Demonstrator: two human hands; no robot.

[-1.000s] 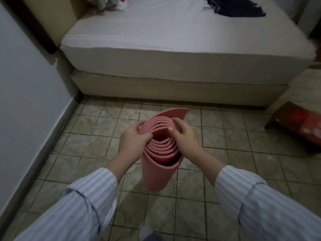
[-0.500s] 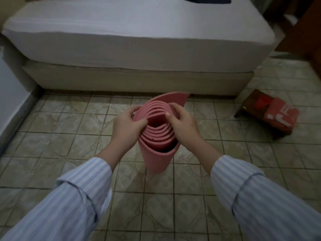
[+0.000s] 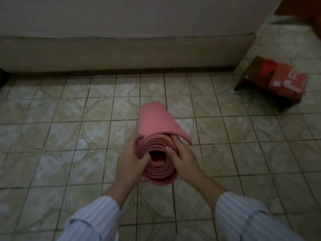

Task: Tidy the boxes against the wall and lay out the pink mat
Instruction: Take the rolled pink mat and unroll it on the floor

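Observation:
The rolled pink mat is held in front of me above the tiled floor, its open spiral end facing me and its far end tipped away toward the bed. My left hand grips the left rim of the roll, thumb on the layers. My right hand grips the right rim, fingers tucked under the loose outer flap. No boxes are in view.
The bed base runs across the top of the view. A low dark wooden stool with red folded items stands at the right. Patterned floor tiles lie open around and beyond the mat.
The view has dropped toward the floor and come closer to the bed. The mat has tipped from upright to pointing away from me and sits lower, both hands keeping hold.

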